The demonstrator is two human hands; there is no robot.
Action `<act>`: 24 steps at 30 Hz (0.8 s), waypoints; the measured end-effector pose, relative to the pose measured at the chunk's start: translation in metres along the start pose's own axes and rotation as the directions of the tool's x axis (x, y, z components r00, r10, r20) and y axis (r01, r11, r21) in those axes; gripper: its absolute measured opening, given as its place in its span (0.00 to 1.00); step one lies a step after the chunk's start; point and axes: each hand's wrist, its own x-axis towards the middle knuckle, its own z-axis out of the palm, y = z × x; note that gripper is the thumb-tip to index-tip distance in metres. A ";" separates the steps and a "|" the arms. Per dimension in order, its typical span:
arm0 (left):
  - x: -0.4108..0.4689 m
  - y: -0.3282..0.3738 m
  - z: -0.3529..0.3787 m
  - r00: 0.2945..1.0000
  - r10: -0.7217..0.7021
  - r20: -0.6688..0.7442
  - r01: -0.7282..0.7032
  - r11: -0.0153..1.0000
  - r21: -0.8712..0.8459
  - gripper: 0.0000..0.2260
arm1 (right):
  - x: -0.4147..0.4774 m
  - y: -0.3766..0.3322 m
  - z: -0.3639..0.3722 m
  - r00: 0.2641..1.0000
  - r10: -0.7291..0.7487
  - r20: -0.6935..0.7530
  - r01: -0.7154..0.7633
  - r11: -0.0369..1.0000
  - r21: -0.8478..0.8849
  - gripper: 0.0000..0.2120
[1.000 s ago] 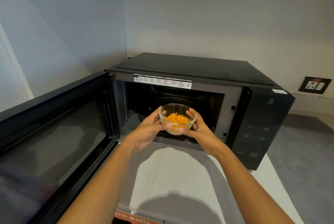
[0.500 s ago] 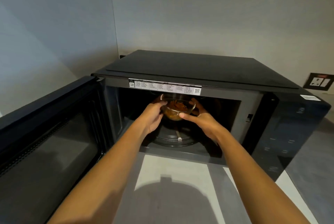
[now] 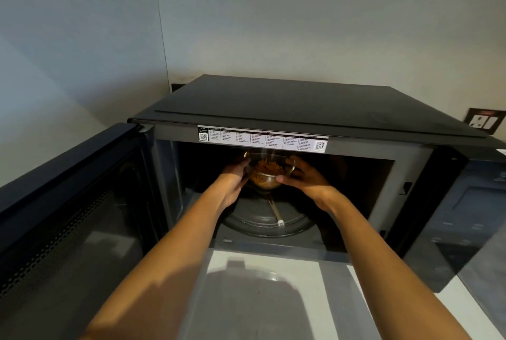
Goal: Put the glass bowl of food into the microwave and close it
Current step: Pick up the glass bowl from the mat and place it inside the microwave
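Note:
A small glass bowl with orange food is inside the dark cavity of the black microwave, above the round glass turntable. My left hand grips the bowl's left side and my right hand grips its right side. Whether the bowl rests on the turntable cannot be told. The microwave door stands wide open to the left.
The microwave sits on a white counter in a corner of grey walls. Its control panel is on the right. A wall socket is at the far right. A label strip runs above the cavity opening.
Both hands have carried the bowl from in front of the opening deep into the cavity, over the turntable. My head has moved closer to the microwave.

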 end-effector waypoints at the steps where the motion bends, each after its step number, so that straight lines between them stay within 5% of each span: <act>1: 0.003 -0.002 -0.001 1.000 -0.003 -0.008 0.003 1.000 0.000 0.17 | 0.002 0.002 0.001 1.000 0.004 -0.004 -0.004 1.000 0.003 0.28; 24: 0.021 -0.021 -0.011 0.999 -0.047 -0.021 0.046 0.999 -0.015 0.17 | 0.010 0.020 0.004 0.998 0.058 0.019 -0.059 0.997 0.046 0.31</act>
